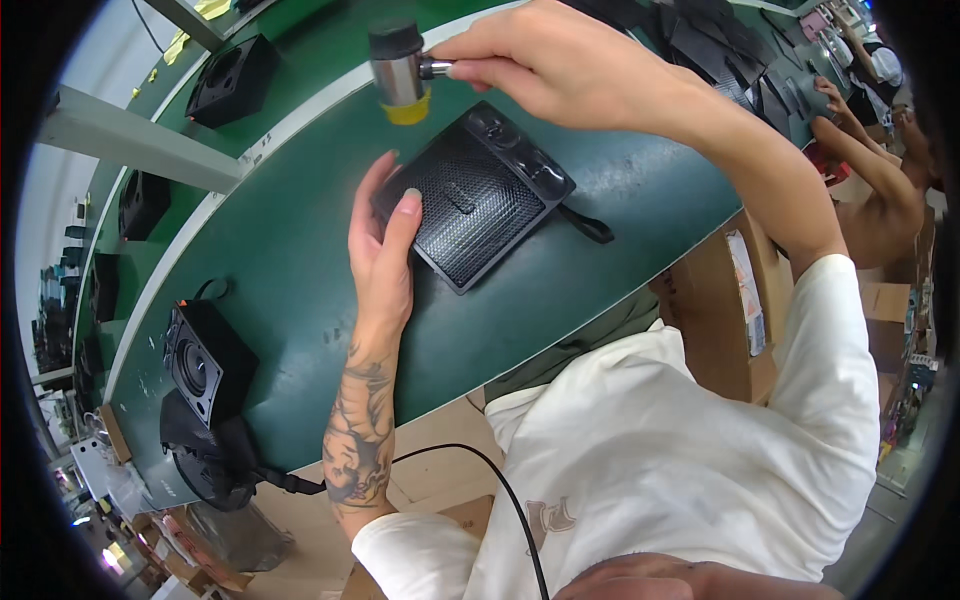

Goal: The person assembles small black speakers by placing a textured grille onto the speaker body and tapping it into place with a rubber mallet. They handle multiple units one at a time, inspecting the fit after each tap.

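Observation:
A black box speaker [475, 205] with a mesh grille lies tilted on the green table, a strap loop [588, 224] sticking out at its right. My left hand [388, 240] holds its left side, thumb on the grille and fingers along the edge. Above the speaker's upper left, my right hand [535, 62] is closed round the handle of a mallet [402, 78]. The mallet's head has a black face on top, a metal middle and a yellow face below. Between that yellow face and the speaker there is a gap.
To the left stands an open-fronted speaker [205, 362] with a bare cone, beside a black bag-like item [208, 460]. A white post [140, 135] rises from the bench rail. Black panels [715, 45] pile up at the far right, where another person's arm [865, 150] shows. Cardboard boxes [715, 310] stand below the edge.

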Demonstrator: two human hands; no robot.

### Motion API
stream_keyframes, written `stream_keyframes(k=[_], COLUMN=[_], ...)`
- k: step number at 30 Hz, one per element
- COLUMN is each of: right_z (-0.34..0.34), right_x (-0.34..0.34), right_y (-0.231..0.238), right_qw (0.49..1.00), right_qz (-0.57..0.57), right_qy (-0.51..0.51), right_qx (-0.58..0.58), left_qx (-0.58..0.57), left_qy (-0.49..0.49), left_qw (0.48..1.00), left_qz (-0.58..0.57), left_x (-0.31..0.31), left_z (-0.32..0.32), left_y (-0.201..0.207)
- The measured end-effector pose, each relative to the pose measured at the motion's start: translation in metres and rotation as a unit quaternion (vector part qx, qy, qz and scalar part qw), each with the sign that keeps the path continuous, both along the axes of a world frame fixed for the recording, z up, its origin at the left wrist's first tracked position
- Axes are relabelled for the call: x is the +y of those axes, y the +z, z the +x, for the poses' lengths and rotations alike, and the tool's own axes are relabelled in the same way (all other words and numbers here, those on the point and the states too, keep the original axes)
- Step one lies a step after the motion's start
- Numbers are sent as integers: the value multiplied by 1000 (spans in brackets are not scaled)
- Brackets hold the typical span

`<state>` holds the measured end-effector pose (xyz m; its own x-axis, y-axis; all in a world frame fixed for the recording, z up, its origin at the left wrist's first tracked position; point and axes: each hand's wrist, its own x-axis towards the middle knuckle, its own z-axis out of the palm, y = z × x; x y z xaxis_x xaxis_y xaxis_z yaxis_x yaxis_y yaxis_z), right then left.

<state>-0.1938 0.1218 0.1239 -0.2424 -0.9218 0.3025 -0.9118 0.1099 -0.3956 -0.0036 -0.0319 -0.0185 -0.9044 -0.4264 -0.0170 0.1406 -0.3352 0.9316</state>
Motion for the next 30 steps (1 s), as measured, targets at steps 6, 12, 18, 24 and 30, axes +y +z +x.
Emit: stream_keyframes(k=[6,12,18,24,30], right_z=[18,27,25,29,54], right_x=[-21,-33,-33,-1,18], right_y=[-22,-16,-19,5,-16], right_qw=[994,995,994,997,992], right_qz=[75,43,70,-69,14], right_qy=[74,76,60,46,122], right_qx=[33,42,56,-9,28], left_qx=[-6,18,3,63,29], left_qy=[-7,11,-13,-50,-44], left_qw=[1000,1000,1000,994,995], left_qz=[15,16,20,71,82], left_x=[-1,4,-3,-20,-12], left_z=[0,-2,1,-7,-3], left_y=[-1,7,2,-13,1])
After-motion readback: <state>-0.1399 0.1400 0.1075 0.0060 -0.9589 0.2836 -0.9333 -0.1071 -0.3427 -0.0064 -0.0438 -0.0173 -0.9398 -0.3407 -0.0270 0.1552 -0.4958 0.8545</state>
